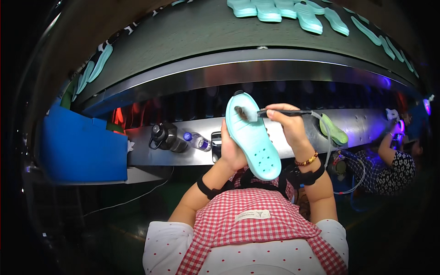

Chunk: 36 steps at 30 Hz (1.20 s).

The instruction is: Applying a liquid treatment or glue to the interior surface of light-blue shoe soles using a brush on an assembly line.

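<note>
Over the metal ledge, my left hand (232, 149) is closed around the edge of a mint-green shoe sole (256, 145), fingers mostly hidden behind it. The sole is tilted, its holed wide end towards me and its narrower end away. A small black piece (239, 93) shows at the far tip. My right hand (291, 127) grips the dark handle of a brush (251, 114), to which a clear tube (329, 137) is joined. Its dark bristles rest against the upper part of the sole.
Beyond the ledge (192, 158) runs a dark conveyor belt (192, 43) bearing several mint soles (309, 20). A black bottle (170, 138), a clear water bottle (198, 141) and a phone (216, 146) lie left; a yellow-green sole (333, 130) lies right. Another person (389, 167) sits far right.
</note>
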{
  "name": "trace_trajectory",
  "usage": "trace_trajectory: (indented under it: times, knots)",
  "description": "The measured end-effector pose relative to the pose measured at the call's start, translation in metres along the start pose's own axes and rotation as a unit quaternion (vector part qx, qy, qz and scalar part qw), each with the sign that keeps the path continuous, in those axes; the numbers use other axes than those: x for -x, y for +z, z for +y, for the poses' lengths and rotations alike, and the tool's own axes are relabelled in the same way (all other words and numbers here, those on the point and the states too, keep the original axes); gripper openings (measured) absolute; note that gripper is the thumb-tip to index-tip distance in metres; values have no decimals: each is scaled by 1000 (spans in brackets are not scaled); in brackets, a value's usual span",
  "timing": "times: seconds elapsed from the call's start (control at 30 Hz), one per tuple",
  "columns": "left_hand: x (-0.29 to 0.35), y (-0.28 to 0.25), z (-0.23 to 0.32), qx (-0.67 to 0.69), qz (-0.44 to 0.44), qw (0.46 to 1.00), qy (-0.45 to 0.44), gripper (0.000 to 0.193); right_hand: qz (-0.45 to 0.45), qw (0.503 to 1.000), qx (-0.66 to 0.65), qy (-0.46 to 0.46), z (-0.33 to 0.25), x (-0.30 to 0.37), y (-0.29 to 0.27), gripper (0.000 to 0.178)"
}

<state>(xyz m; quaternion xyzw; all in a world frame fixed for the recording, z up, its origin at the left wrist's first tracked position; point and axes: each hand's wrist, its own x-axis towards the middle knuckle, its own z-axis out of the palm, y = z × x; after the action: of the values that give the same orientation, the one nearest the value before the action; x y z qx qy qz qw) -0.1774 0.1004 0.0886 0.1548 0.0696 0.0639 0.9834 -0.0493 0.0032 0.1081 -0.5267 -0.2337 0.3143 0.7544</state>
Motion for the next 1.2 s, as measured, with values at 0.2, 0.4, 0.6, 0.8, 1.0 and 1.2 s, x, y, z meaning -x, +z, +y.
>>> trace_trajectory:
  times: [0.2,0.4,0.6,0.8,1.0,1.2]
  knots:
    - [-5,-7,6,-43,95,986,131,65,-69,916,299,-260,-2,6,42,15]
    - [10,-19,44,-48,71,986,141,71,-302,901,282,-131,-27,34,19,16]
    - [12,8,23,56,26,996,71,78,-141,958,227,-102,-46,12,40,15]
    - [13,8,37,14,-6,996,89,78,-183,972,131,-69,-53,22,37,16]
    - [11,5,48,-61,-36,976,205,86,-308,917,188,-170,-57,31,37,17]
    - [13,20,57,-77,62,945,311,89,-309,901,219,-213,-54,31,34,19]
